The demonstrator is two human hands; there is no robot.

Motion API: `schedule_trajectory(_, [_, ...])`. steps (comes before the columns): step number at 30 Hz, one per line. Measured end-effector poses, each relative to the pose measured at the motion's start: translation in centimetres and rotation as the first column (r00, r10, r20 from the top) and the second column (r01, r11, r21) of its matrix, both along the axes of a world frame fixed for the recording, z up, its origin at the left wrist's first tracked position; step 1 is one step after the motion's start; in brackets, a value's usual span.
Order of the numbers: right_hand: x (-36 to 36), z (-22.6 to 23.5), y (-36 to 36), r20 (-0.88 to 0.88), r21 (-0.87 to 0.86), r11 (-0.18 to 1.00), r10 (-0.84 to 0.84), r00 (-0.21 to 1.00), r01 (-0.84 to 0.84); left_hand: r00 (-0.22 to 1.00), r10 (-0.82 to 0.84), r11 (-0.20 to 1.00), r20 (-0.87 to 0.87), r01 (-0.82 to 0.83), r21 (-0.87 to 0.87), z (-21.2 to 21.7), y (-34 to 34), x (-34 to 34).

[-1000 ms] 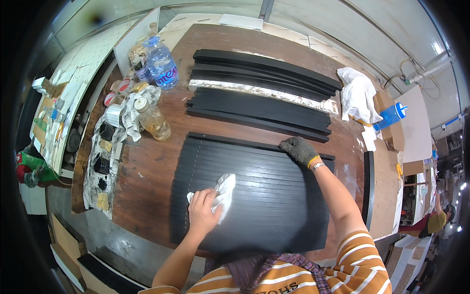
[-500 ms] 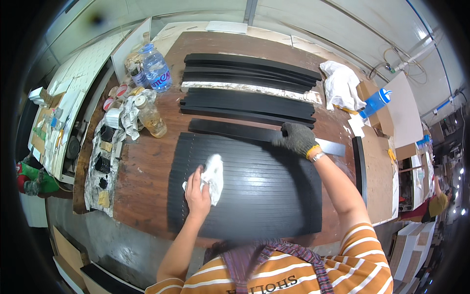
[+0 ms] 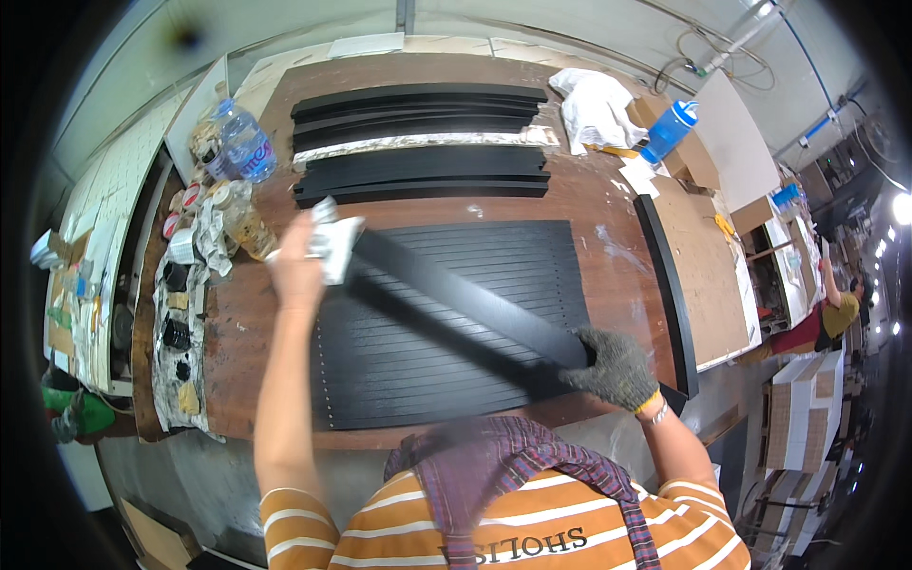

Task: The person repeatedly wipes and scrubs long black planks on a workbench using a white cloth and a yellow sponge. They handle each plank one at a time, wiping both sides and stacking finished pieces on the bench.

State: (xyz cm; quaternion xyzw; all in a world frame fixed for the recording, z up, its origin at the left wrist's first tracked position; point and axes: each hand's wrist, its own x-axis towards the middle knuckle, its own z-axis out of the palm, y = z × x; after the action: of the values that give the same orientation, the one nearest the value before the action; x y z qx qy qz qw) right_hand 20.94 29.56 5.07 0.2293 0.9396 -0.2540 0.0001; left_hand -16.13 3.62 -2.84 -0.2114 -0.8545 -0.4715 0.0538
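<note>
A long black slat [image 3: 475, 306] is lifted at a slant above the table, its shadow falling on the slats below. My right hand [image 3: 616, 369], in a dark grey knit glove with a yellow cuff, is closed around its near right end. At the far left end, my bare left hand [image 3: 296, 264] grips a crumpled white cloth [image 3: 336, 247] against or right beside the slat; blur hides the exact contact. Under the slat, several black slats [image 3: 513, 249] lie side by side as a flat panel, with small dots along the left end. Two stacks of black strips [image 3: 418, 173] lie farther back.
Left of the panel stand a jar of brownish liquid [image 3: 237, 214], a large clear bottle [image 3: 249, 147] and paint-stained pots on a covered board [image 3: 195, 313]. At right are a white cloth heap [image 3: 594, 109], a blue bottle [image 3: 670, 131] and another black strip [image 3: 665, 285] along the table's edge.
My right hand has picked up the slat from behind the panel and drawn its end toward me. My left hand with the cloth has left the panel for the slat's far left end.
</note>
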Motion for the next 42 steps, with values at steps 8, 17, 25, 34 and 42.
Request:
schedule_trajectory(8, [1.5,-3.3,-4.9,-0.137,-0.062,0.994,-0.098,0.986,0.09,0.599,-0.603,0.783,-0.526,0.572,-0.245,3.9,6.2,17.9])
schedule_trajectory(17, [6.7,-3.5,-7.5,-0.014,-0.024,0.982,-0.189,0.982,0.188,0.98,0.09,0.958,-0.18,-0.035,0.285,-0.4,-1.9,2.7])
schedule_trajectory(25, [6.2,-4.0,-8.9,-0.034,-0.033,0.98,-0.198,0.98,0.196,0.993,-0.1,0.929,0.069,0.068,0.364,-6.2,-4.4,9.3])
schedule_trajectory(34, [3.6,-5.8,-11.3,0.089,-0.011,0.998,-0.068,0.994,0.069,0.848,0.529,0.848,-0.005,-0.529,0.046,-9.8,-25.6,3.7])
schedule_trajectory(42, [2.0,-5.4,-14.1,0.055,-0.071,0.997,0.035,0.998,-0.031,0.616,0.749,0.422,-0.244,-0.728,-0.54,-12.7,-42.0,2.1])
